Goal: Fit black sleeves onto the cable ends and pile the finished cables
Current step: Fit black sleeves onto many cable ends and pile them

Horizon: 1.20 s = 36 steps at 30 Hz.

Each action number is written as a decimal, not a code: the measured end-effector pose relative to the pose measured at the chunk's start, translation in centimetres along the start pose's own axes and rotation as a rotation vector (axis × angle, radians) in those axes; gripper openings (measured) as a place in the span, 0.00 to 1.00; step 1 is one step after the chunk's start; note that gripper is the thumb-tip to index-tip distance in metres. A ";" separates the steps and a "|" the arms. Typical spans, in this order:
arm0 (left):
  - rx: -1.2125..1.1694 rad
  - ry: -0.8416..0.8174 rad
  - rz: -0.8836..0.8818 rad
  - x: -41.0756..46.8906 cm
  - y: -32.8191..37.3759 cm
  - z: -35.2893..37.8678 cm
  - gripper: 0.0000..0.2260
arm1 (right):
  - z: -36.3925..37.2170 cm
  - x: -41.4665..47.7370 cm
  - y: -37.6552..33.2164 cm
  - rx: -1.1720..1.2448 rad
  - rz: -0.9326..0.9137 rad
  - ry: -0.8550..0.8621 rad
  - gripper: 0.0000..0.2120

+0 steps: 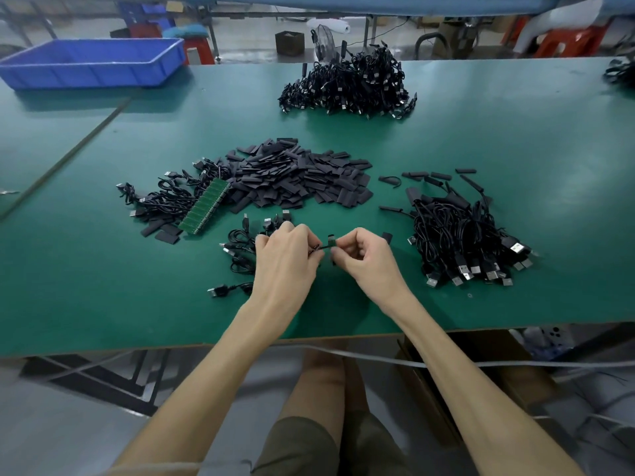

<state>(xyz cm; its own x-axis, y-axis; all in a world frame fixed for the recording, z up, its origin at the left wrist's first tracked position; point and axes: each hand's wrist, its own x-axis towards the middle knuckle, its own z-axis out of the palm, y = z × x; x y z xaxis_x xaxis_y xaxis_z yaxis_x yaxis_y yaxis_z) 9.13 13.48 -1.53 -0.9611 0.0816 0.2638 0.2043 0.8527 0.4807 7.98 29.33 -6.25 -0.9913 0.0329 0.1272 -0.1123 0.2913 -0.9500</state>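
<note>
My left hand [287, 250] and my right hand [364, 252] meet above the green table [481, 139] near its front edge. Between them runs a thin black cable end [321, 247]. My left fingers pinch it on one side; my right fingers pinch a small black piece on it, possibly a sleeve. A heap of flat black sleeves [299, 176] lies behind my hands. Loose cables [240, 242] lie under and beside my left hand. A pile of cables [460, 231] sits at the right.
Another big cable pile [350, 84] lies at the back centre. A strip of green circuit boards [206, 209] rests on a cable bundle [161, 197] at the left. A blue tray [92, 61] stands at the back left. A few loose sleeves [429, 175] lie right of centre.
</note>
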 end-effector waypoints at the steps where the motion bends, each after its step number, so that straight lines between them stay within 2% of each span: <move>1: 0.027 0.003 0.043 -0.2 -0.2 -0.2 0.04 | 0.0 0.0 0.0 0.031 0.008 0.032 0.03; 6: 0.165 0.146 0.305 -2.5 -1.3 -0.8 0.06 | -0.1 0.0 0.3 0.070 0.005 0.088 0.03; 11: 0.268 0.095 0.456 -3.9 -3.7 0.2 0.11 | 0.1 -0.1 0.1 0.098 0.005 0.100 0.03; 14: 0.238 0.086 0.525 -4.7 -5.0 0.4 0.10 | 0.0 -0.2 -0.1 0.179 0.023 0.144 0.02; 20: 0.139 0.134 0.455 -5.4 -6.2 -0.1 0.03 | -0.4 -0.1 -0.1 0.306 0.078 0.227 0.03; 26: 0.243 0.131 0.427 -5.2 -6.4 -1.0 0.03 | -0.5 -0.2 -0.4 0.424 0.092 0.315 0.04; 36: 0.286 0.102 0.326 -4.8 -5.9 -1.1 0.04 | -0.5 -0.3 -0.8 0.672 0.048 0.251 0.06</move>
<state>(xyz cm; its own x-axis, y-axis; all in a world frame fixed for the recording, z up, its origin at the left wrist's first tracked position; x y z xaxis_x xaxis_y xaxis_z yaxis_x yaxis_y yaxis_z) 12.72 7.49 -4.76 -0.8285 0.3311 0.4516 0.4206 0.9004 0.1115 8.41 29.60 -5.37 -0.9596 0.2734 0.0657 -0.1667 -0.3650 -0.9160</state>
